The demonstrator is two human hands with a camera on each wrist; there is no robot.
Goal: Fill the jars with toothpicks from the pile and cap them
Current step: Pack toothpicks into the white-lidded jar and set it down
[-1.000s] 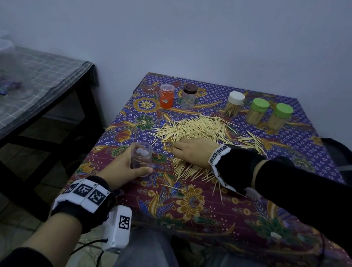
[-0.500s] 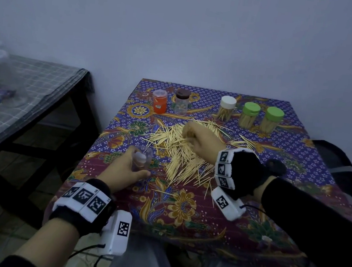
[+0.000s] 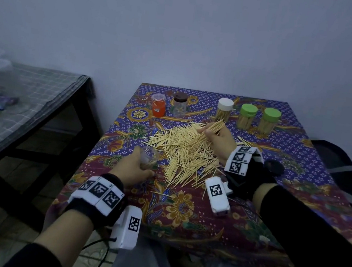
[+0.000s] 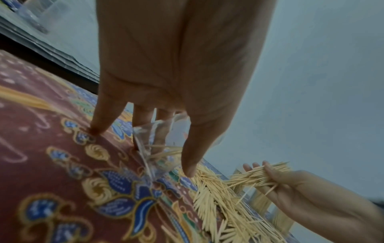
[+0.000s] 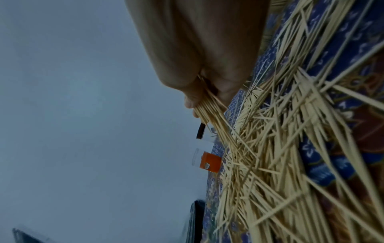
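Note:
A big pile of toothpicks [image 3: 185, 150] lies spread on the patterned tablecloth [image 3: 182, 212]. My left hand [image 3: 135, 166] grips a clear open jar [image 3: 149, 158] at the pile's left edge; the left wrist view shows the clear jar [image 4: 160, 144] with a few toothpicks at its bottom. My right hand [image 3: 219, 136] holds a bunch of toothpicks [image 3: 215, 126] lifted above the pile's far side; the bunch [image 5: 209, 111] sticks out from my curled fingers. At the back stand an orange jar [image 3: 158, 105], a brown-capped jar [image 3: 180, 104], a white-capped jar [image 3: 224, 109] and two green-capped jars [image 3: 247, 117] holding toothpicks.
A dark side table [image 3: 28, 109] with a checked cloth stands to the left, apart from the work table. A dark bag [image 3: 336, 163] sits at the right edge. The wall is close behind the jars. My knees are under the near table edge.
My right hand went from lying flat on the pile to closing on a bunch of toothpicks and lifting it up and away. My left hand kept hold of the clear jar.

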